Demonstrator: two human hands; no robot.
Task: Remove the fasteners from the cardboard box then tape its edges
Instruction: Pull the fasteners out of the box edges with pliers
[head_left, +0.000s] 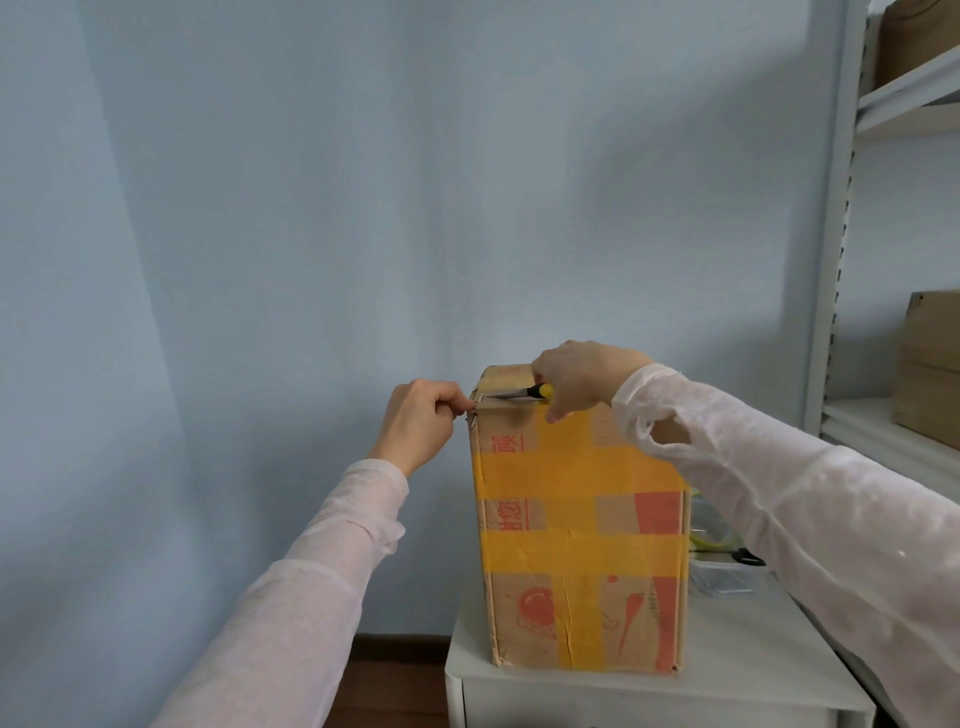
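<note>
A tall cardboard box (582, 519) with yellow tape bands and red print stands upright on a white cabinet (727, 670). My right hand (582, 376) grips a screwdriver (519, 392) with a yellow and black handle; its metal tip lies on the box top at a small metal fastener (480, 397) near the top left corner. My left hand (421, 423) has its fingers curled and pinches the box's top left corner edge beside that fastener.
A clear plastic tray (722, 579) and what looks like a roll of tape (709, 530) sit on the cabinet behind the box, right of it. A white shelving unit (852, 208) with cardboard boxes (930, 374) stands at the right. A blue wall is behind.
</note>
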